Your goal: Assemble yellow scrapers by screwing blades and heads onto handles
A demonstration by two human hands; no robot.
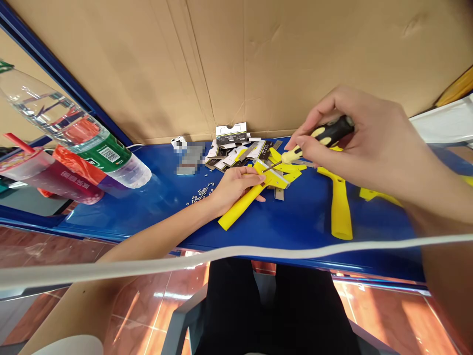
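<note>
So the main piece is a yellow plastic scraper (240,209): smooth round tube of a handle, flaring into a flat wedge of a head. It's in the left hand (236,186), fingers wrapped around the neck, handle slanting down toward the table edge. Right hand (369,133) has a closed grip on a screwdriver (334,132), chunky black and cream handle, thin metal shaft angled down with its tip at the scraper head.

Just behind the head there's a messy heap of black-and-white cardboard boxes (231,133), plus flat yellow pieces and bare metal strips. Tiny shiny bits (201,193) are scattered left of the hand, too small to make out. Another yellow handle (340,212) lies under the right hand.

It's all on a glossy blue tabletop (295,224) against creased brown cardboard (281,64). Clear green-label bottle (107,153) far left, reddish floor tiles (144,315) below.
</note>
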